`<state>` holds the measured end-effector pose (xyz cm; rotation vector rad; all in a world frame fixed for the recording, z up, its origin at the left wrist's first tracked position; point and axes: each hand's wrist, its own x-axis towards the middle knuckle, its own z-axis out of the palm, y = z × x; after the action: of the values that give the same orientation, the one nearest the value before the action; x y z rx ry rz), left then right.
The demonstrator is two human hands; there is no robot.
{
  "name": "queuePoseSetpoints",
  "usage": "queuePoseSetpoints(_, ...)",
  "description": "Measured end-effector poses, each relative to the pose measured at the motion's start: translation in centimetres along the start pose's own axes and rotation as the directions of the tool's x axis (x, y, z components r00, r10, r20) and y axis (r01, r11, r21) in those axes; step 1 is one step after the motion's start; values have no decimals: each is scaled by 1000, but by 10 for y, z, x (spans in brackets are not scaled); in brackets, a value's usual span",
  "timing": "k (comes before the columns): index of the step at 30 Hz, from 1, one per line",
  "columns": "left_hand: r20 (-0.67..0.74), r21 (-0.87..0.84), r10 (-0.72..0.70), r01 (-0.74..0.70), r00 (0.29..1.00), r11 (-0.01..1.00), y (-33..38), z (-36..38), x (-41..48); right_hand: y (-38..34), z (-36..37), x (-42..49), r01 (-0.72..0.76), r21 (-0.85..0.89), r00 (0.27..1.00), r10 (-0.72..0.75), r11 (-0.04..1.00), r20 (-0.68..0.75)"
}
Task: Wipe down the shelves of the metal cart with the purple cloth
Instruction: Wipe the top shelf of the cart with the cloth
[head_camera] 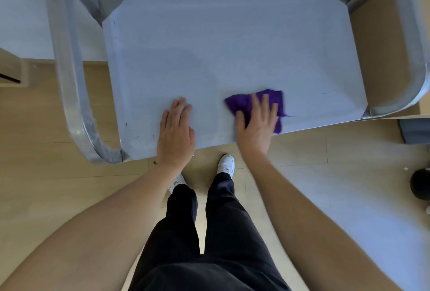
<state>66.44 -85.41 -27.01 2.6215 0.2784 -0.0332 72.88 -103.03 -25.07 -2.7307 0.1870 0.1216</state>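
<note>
From the head view, our purple cloth [275, 98] sits bunched up on the top shelf [232, 46] of the metal cart [67, 69], close to the shelf's near edge and a bit toward its right end. Our right hand [257, 123] lies flat on top of it with the fingers spread and straight, pressing rather than gripping, so nothing is pinched. The cloth pokes out past the fingertips on the far side and also off to the right of the hand.

It looks soft, light and floppy. We reckon it'll bunch or fold over if we push from one corner, so a flat palm over the middle seems the best hold. The shelf looks smooth, so the cloth should glide easily.

Our left hand [175, 132] is open too, flat on the bare shelf at the near edge. It's well apart from the cloth, probably steadying the cart.

We can't see any lower shelves from up here, so those likely come later.
</note>
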Motion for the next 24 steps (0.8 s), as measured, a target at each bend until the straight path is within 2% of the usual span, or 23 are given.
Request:
queuePoseSetpoints(2, 21, -68, 6, -4, 1000, 998, -2, -5, 1, -29, 19, -33, 160, 9, 985, -160, 987, 69)
queuePoseSetpoints(4, 56, -106, 44, -38, 997, 994, -7, -13, 0, -46, 31, -54, 252, 9, 960, -251, 968, 128)
queuePoseSetpoints(6, 61, -59, 57, -53, 997, 997, -18, -25, -3, -45, 30, -52, 316, -7, 937, -311, 949, 159)
queuePoseSetpoints(8, 36, -10, 9, -9, 999, 1000, -35, -37, -9, -30, 22, -37, 363, -43, 922, -352, 931, 158)
queuePoseSetpoints(10, 24, 5, -17, 16, 1000, 1000, -51, -44, -18, -11, 13, -15, 271, -78, 960, -263, 959, 97)
queuePoseSetpoints(13, 40, -32, -16, 17, 999, 999, -60, -43, -26, 0, 6, 10, -46, -14, 999, 46, 999, 17)
queuePoseSetpoints(15, 32, -46, -18, 19, 999, 999, -60, -41, -26, -15, 10, 6, -100, -4, 995, 100, 995, -5)
queuePoseSetpoints(16, 29, -44, -26, 28, 999, 999, -59, -40, -25, -28, 15, -3, -65, -7, 998, 65, 998, -4)
queuePoseSetpoints(18, 32, -41, -43, 44, 999, 998, -59, -40, -24, -60, 31, -33, 108, -6, 993, -107, 994, 49)
queuePoseSetpoints(20, 38, -62, -45, 47, 998, 997, -59, -41, -25, -91, 49, -67, 264, 18, 956, -264, 964, 130)
queuePoseSetpoints(24, 67, -88, -38, 44, 997, 995, -64, -46, -22, -101, 53, -69, 351, 24, 915, -349, 936, 203)
